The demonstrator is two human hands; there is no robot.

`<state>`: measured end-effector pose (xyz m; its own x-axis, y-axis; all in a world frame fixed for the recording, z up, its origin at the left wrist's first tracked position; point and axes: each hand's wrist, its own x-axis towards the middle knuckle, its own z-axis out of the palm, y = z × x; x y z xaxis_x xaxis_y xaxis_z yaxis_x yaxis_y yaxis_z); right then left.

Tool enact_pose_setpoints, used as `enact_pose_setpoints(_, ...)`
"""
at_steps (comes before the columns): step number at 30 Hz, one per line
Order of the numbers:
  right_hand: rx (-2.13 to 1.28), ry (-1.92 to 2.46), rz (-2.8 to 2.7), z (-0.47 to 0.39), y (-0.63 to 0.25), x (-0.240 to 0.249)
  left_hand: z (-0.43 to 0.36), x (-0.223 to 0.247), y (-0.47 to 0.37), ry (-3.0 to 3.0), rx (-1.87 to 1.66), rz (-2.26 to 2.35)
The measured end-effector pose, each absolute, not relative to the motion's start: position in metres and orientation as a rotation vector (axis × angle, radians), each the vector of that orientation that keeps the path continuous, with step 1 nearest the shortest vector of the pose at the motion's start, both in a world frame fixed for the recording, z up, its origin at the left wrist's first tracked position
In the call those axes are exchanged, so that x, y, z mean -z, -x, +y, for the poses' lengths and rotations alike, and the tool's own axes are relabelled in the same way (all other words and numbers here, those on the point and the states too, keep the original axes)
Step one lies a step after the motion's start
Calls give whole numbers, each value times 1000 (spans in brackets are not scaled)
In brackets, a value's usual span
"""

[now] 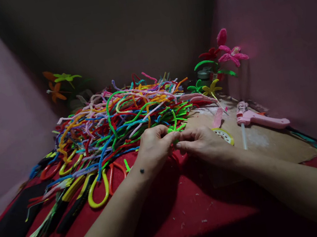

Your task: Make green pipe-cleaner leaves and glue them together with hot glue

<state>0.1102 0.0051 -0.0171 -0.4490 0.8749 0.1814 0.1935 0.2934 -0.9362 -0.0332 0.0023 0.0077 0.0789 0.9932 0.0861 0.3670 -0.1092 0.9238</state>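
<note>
Both hands meet near the middle of the view, over the red cloth. Fingers of my left hand are pinched on a bright green pipe-cleaner piece, whose thin ends stick up and to the right. My right hand grips the same green piece from the other side, fingertips close to those of the left. Its lower part is hidden by the fingers. Just behind the hands lies a large heap of multicoloured pipe cleaners.
Scissors with yellow handles and pliers lie at left. On the right, a pink glue gun and a yellow-rimmed roll rest on a brown board. Pipe-cleaner flowers stand behind.
</note>
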Motion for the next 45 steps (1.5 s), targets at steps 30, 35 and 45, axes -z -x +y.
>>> enact_pose_setpoints(30, -1411, 798, -1169, 11, -108, 27, -1, -6, 29, -1150, -793, 998)
enact_pose_setpoints(35, -1423, 803, -1193, 13, -110, 25, -3, -9, 30, -1231, -806, 1072)
enact_pose_setpoints(45, -1521, 787, -1100, 15, -109, 21, -5, -10, 23, -1442, -989, 1296)
